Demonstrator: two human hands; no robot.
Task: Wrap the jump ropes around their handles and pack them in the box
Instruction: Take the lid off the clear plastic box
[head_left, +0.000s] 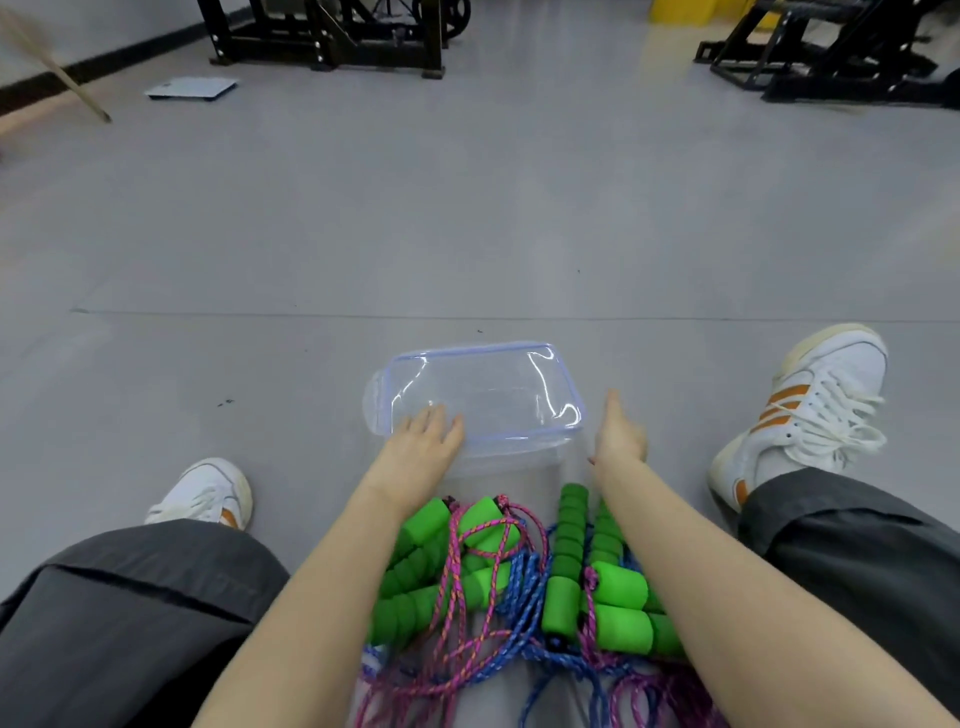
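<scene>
A clear plastic box (519, 353) with a blue rim stands on the grey floor between my legs, with nothing inside. My left hand (423, 441) lies flat with straight fingers on the box's near left rim. My right hand (618, 434) is just beside the box's near right corner, fingers extended forward, holding nothing. Closer to me lies a tangled pile of jump ropes: green foam handles (571, 545), pink cords (457, 597) and blue cords (524, 587). My forearms cover part of the pile.
My legs in dark trousers spread to both sides, white shoes at left (208, 493) and right (810, 410). Black metal frames (332, 36) stand far back, with a flat scale (189, 88) and a broom (78, 88) at back left.
</scene>
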